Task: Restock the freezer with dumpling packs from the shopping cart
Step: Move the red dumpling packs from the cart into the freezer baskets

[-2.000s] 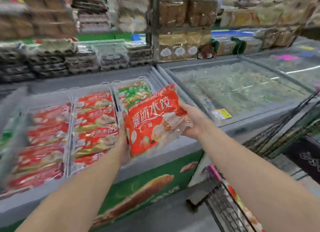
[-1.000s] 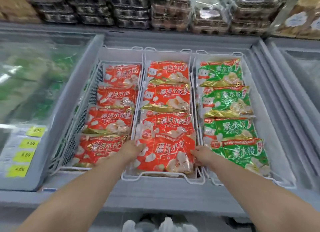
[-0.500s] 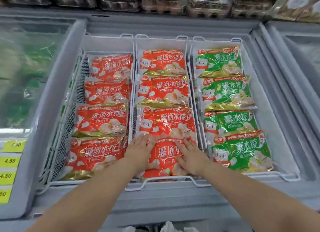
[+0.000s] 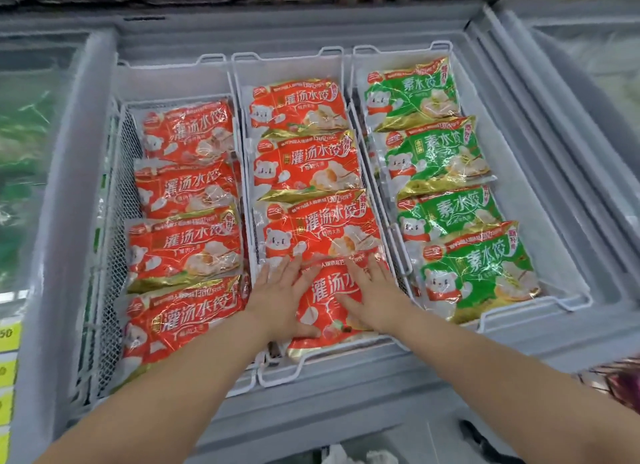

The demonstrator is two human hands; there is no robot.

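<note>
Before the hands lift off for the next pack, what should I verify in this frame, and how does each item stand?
1. Front red plastic dumpling pack lies flat in the middle white wire basket: ok.
2. Left hand and right hand press it with straight fingers, gripping nothing: ok.
3. Flavour matches: red packs behind it, green plastic dumpling packs apart in the right wire basket: ok.
4. Pack's near edge inside the basket's front rim: ok.
5. Room left in that basket: packs overlap, depth hidden: cannot tell.
</note>
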